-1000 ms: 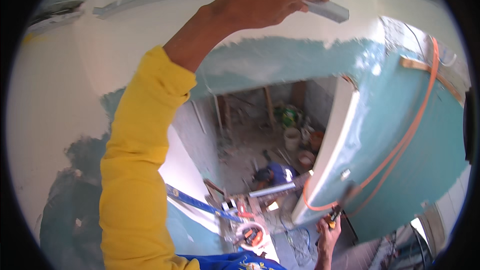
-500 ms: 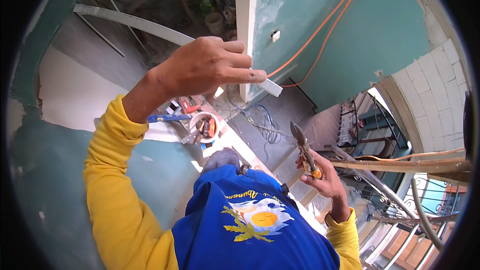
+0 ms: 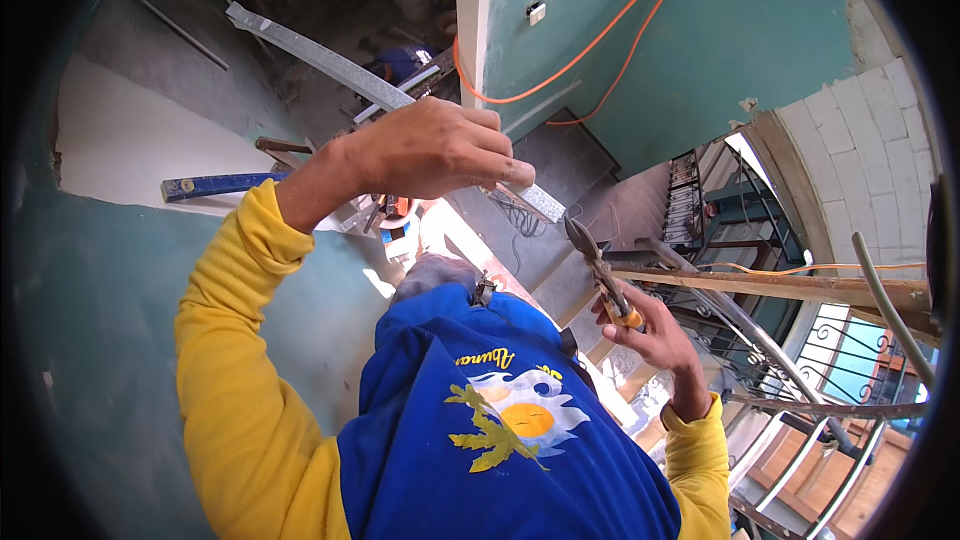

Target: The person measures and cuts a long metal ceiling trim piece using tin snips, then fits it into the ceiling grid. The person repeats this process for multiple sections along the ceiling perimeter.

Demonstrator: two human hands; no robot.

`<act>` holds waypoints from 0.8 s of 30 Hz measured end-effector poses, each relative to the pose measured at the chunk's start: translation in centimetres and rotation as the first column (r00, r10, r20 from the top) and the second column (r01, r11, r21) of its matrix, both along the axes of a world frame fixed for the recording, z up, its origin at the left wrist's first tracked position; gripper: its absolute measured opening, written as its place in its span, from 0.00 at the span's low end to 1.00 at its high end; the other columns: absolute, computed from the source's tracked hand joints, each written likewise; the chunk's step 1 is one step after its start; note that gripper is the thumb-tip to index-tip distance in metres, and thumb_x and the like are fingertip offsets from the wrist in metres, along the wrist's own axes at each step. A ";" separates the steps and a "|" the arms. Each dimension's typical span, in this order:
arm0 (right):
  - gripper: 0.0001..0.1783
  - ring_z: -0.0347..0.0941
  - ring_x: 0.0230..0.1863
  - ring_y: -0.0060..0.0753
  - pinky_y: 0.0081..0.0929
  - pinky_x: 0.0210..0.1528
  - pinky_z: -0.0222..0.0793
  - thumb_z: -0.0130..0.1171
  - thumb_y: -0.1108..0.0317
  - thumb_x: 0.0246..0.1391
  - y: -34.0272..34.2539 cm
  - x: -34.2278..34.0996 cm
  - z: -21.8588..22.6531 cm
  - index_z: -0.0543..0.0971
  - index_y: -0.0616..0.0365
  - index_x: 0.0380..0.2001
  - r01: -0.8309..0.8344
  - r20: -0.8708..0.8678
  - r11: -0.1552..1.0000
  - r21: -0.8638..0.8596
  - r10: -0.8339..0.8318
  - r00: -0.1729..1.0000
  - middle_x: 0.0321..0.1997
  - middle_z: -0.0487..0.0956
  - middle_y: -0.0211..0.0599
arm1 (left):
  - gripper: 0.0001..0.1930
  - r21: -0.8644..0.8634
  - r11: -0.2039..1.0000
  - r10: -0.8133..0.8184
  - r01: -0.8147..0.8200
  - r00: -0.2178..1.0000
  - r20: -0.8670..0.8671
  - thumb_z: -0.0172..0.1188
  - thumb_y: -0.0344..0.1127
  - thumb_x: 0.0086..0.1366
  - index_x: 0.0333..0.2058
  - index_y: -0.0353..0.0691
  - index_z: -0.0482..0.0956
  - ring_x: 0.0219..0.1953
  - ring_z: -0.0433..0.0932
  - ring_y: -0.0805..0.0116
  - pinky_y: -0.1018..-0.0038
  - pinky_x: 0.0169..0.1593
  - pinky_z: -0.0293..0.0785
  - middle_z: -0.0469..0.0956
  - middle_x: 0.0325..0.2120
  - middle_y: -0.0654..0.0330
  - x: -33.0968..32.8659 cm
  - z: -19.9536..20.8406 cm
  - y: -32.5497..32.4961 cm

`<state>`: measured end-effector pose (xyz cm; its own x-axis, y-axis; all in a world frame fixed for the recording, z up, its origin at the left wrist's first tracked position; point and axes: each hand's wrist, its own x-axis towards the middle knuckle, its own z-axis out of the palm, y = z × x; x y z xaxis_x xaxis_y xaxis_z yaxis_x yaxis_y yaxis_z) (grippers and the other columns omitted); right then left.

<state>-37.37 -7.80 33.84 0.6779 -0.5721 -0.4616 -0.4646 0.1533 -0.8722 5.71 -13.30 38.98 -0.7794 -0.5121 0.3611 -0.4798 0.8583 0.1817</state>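
My left hand (image 3: 435,148) is closed around a long, narrow grey metal channel (image 3: 320,55). One end of it sticks out a short way past my fingertips; the longer part slants off to the upper left. In my right hand (image 3: 650,332), lower and to the right, is a pair of metal snips (image 3: 592,255) with yellow-orange grips. Their dark blades point up and left, close to the channel's short end. Whether blades and metal touch, I cannot tell.
A blue spirit level (image 3: 215,186) lies on the ledge at left, near a tool with a brown handle (image 3: 283,146). An orange cable (image 3: 600,60) hangs along the green wall (image 3: 750,70). A wooden beam (image 3: 780,285) and white railing (image 3: 790,480) stand at right.
The channel's short end and the snips' blades are now much closer together. The channel's far end shows further right, and the view has shifted. The snips remain in my right hand.
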 end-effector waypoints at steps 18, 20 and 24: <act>0.43 0.77 0.52 0.32 0.35 0.61 0.70 0.72 0.50 0.60 -1.8 2.3 -0.2 0.72 0.62 0.72 -0.180 0.005 0.984 0.008 0.180 0.984 0.50 0.83 0.36 | 0.18 -0.052 0.999 0.006 0.000 0.993 0.116 0.68 0.32 0.64 0.52 0.56 0.87 0.40 0.82 0.68 0.71 0.42 0.82 0.83 0.34 0.70 0.5 0.4 2.7; 0.42 0.77 0.52 0.33 0.35 0.61 0.70 0.72 0.50 0.60 -1.9 2.5 -0.3 0.72 0.62 0.71 -0.176 0.010 0.984 0.013 0.176 0.984 0.49 0.83 0.37 | 0.19 -0.056 0.998 0.012 -0.005 0.992 0.126 0.68 0.31 0.63 0.52 0.56 0.86 0.41 0.81 0.69 0.72 0.43 0.82 0.83 0.35 0.70 0.6 0.3 2.8; 0.41 0.78 0.51 0.33 0.36 0.60 0.71 0.72 0.50 0.60 -2.0 2.8 -0.3 0.74 0.62 0.69 -0.150 0.041 0.987 0.054 0.148 0.988 0.48 0.83 0.37 | 0.20 -0.054 0.999 0.003 0.004 0.992 0.124 0.68 0.31 0.63 0.54 0.57 0.85 0.41 0.82 0.68 0.72 0.43 0.82 0.82 0.35 0.70 0.8 0.4 2.6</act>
